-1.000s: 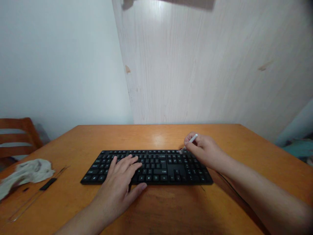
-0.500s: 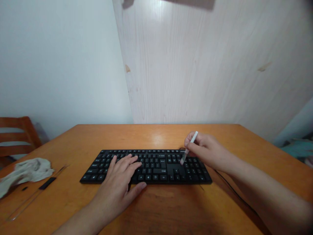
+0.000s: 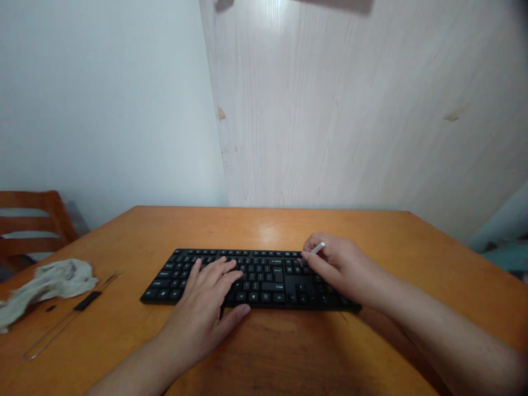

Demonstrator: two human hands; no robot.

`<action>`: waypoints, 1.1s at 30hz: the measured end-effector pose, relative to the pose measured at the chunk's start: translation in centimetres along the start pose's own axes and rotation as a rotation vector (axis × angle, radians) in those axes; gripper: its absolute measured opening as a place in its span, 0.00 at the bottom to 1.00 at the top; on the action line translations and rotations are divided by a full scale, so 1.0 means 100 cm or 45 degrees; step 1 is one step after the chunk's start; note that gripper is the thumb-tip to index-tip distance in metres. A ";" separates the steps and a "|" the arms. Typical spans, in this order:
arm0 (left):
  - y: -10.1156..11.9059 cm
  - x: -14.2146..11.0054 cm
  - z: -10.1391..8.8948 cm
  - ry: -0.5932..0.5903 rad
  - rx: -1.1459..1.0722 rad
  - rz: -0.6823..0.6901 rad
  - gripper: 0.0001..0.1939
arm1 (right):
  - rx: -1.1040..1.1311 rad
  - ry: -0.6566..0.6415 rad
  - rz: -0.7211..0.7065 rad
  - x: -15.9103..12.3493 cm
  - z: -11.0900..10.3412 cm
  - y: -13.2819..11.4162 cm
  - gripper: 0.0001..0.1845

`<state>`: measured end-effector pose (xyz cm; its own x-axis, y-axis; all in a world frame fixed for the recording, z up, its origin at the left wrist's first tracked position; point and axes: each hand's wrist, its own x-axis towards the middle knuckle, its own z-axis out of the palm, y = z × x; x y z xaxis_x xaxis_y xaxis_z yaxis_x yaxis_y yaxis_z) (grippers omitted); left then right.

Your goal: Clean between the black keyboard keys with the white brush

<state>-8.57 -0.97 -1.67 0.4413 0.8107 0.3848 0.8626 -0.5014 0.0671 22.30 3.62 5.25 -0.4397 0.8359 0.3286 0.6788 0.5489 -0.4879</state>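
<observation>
Soft, even indoor light fills the view, with a pale glare on the surface (image 3: pixel 264 223) near its far edge and a brighter patch high on the wooden panel (image 3: pixel 268 22). Dim shadow lies under the left hand (image 3: pixel 202 311) and right hand (image 3: pixel 344 269) towards the near edge. Wide-angle distortion tilts the panel, and the top right corner darkens.

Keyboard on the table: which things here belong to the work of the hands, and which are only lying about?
In use: keyboard, left hand resting on it, right hand, white stick held in the right hand.
Lying about: cloth, clear strip, black piece, chair.
</observation>
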 end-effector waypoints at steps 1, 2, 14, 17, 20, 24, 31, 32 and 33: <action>0.000 0.000 0.000 -0.002 0.001 -0.002 0.25 | -0.003 -0.024 0.003 -0.001 -0.001 -0.002 0.09; 0.000 0.000 0.000 -0.004 0.002 -0.004 0.25 | -0.003 -0.044 0.005 -0.001 -0.001 -0.003 0.09; 0.002 0.000 -0.002 0.016 -0.011 0.009 0.24 | 0.167 0.142 0.048 0.000 -0.003 -0.002 0.12; 0.002 0.000 -0.002 0.019 -0.018 0.011 0.24 | 0.109 0.132 -0.026 0.001 0.004 -0.002 0.10; 0.003 0.001 -0.003 0.007 -0.022 0.001 0.24 | 0.036 0.079 -0.031 0.000 0.009 -0.002 0.10; 0.004 0.002 -0.004 -0.001 -0.037 -0.011 0.24 | 0.056 -0.005 -0.028 -0.002 0.011 -0.004 0.10; 0.004 0.001 -0.004 -0.001 -0.054 -0.018 0.24 | 0.219 0.043 0.044 -0.003 0.004 -0.007 0.11; 0.004 0.002 -0.004 -0.002 -0.053 -0.018 0.24 | 0.225 0.078 0.047 -0.002 0.003 -0.007 0.12; 0.004 0.002 -0.004 -0.004 -0.051 -0.017 0.24 | 0.226 0.108 0.039 -0.002 0.004 -0.006 0.12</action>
<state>-8.22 -1.17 -1.20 0.4306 0.8185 0.3804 0.8579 -0.5020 0.1090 21.74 3.12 5.21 -0.3642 0.8526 0.3748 0.5733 0.5224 -0.6312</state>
